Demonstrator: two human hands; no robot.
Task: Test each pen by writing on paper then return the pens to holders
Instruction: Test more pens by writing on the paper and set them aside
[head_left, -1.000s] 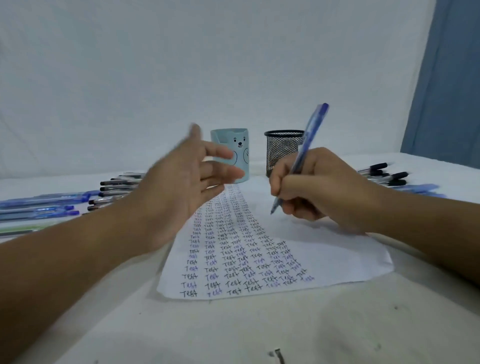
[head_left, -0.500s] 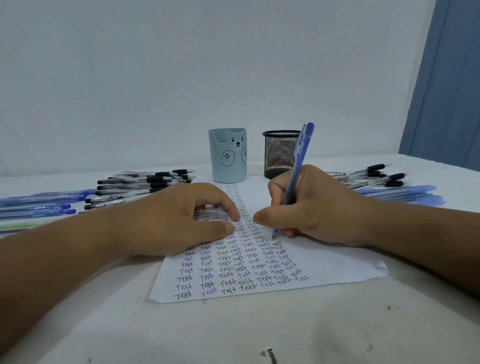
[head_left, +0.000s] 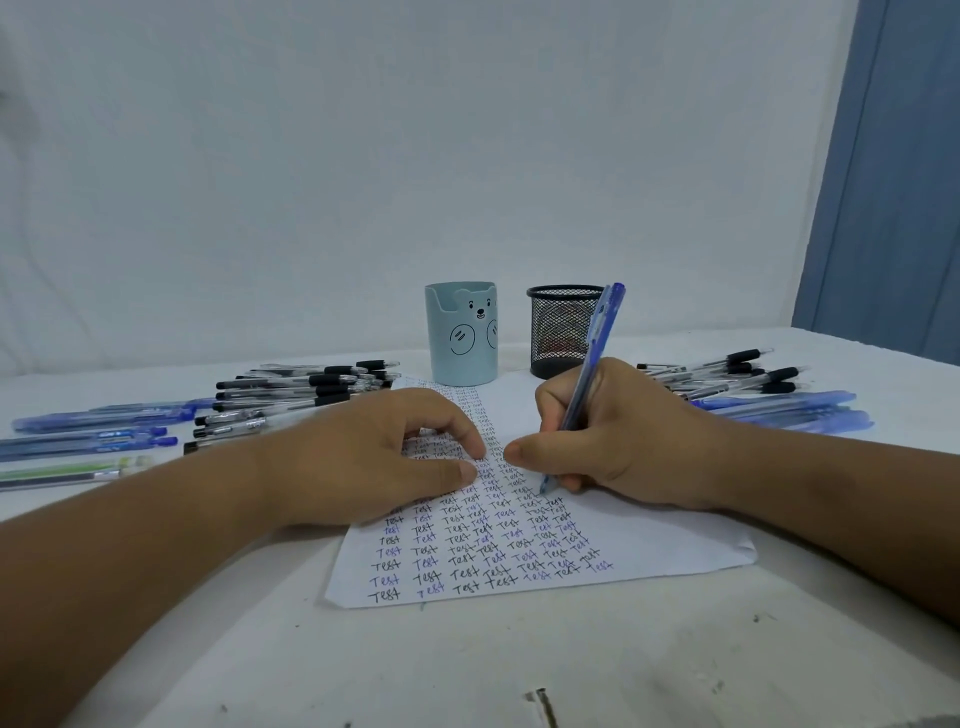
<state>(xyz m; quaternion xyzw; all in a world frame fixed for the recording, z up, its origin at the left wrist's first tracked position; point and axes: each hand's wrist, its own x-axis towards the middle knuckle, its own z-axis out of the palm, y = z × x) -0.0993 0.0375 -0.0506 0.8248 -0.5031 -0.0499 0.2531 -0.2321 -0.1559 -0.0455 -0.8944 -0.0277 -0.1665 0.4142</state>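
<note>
lying nearest on the white table (head_left: 467, 670), the sheet of paper (head_left: 649, 540) is seen covered in columns of the word "test" in black and blue ink. the paper's left part is pressed down by the left hand (head_left: 374, 462), whose fingers are loosely bent with fingertips and thumb resting on the sheet and nothing held in them. a blue pen (head_left: 587, 384) is gripped by the right hand (head_left: 623, 436), fingers curled round the barrel, the tip set on the paper at the top of the rightmost written column and the barrel tilted up and away. to the left, blue pens (head_left: 93, 421) and a green pen (head_left: 78, 467) are laid near the table edge, with a heap of black-capped clear pens (head_left: 301, 389) just beyond them. on the right, another group of black-capped pens (head_left: 737, 371) and blue pens (head_left: 795, 410) is spread. farther back, past the top of the sheet, a pale blue bear-faced holder (head_left: 460, 338) and a black mesh holder (head_left: 558, 332) are stood side by side, near but apart. a white wall (head_left: 415, 156) is seen behind.
</note>
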